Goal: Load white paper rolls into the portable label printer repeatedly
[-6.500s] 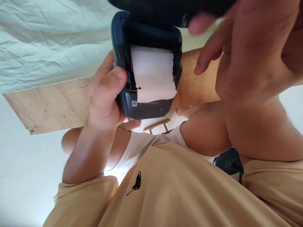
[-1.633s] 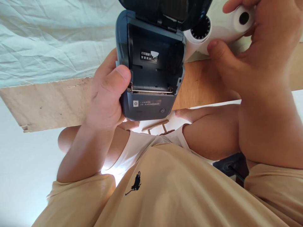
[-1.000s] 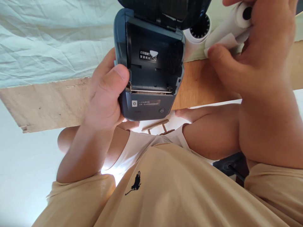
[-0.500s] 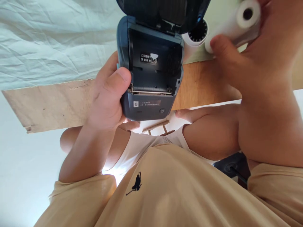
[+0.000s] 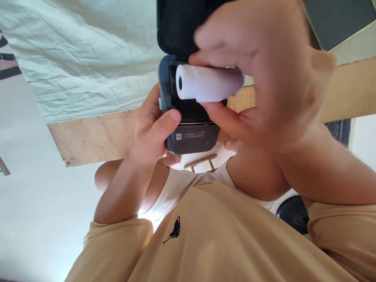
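My left hand (image 5: pixel 149 131) grips a small dark blue label printer (image 5: pixel 192 135) by its left side, thumb on the front edge. The printer's lid (image 5: pixel 176 27) stands open above it. My right hand (image 5: pixel 264 82) holds a white paper roll (image 5: pixel 205 83) between thumb and fingers, lying sideways right over the printer's open paper bay, its core hole facing left. The bay itself is mostly hidden behind the roll and my fingers.
Behind the printer runs the raw wooden edge of a table (image 5: pixel 96 137), covered by a wrinkled pale green cloth (image 5: pixel 88 66). My beige shirt (image 5: pixel 211 239) fills the lower view. A dark round object (image 5: pixel 292 213) sits low at right.
My right hand has brought the paper roll from the upper right down over the printer's open bay. The view has shifted, so printer and left hand sit a little further right.
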